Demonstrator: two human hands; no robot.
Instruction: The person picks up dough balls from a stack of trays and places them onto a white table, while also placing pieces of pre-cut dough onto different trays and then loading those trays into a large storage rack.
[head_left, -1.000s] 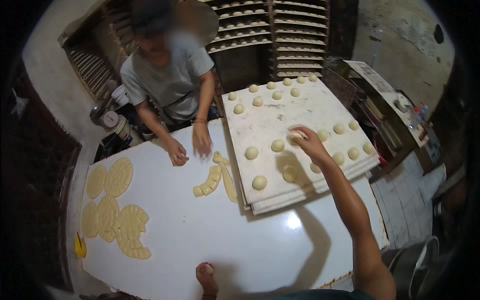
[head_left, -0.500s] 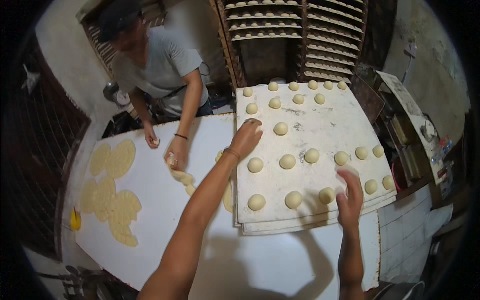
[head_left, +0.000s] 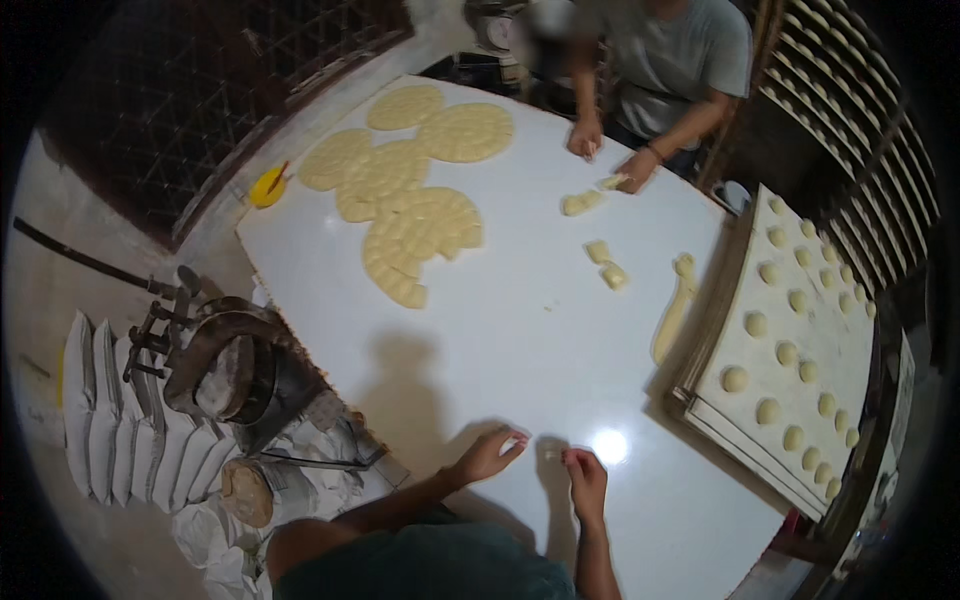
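My left hand (head_left: 497, 445) hovers low over the white table (head_left: 520, 350) at its near edge, fingers loosely bent and apart, nothing visible in them. To its right, my right hand (head_left: 582, 470) has curled fingers; whether they hold anything is unclear. Scored dough discs (head_left: 465, 130) lie at the far left of the table. Small dough pieces (head_left: 612, 275) and a long dough strip (head_left: 675, 310) lie at centre right. Stacked boards (head_left: 740, 440) on the right carry rows of dough balls (head_left: 767, 410).
Across the table, a co-worker (head_left: 665, 70) handles dough. A rack (head_left: 850, 150) of trays stands behind. A yellow object (head_left: 268, 187) is at the table's left edge. At lower left are a metal machine (head_left: 215, 370) and stacked white sacks (head_left: 105, 420).
The view has swung left, away from the boards. My hands have drawn back from the dough balls to the near edge. The co-worker's dough pieces are more separated.
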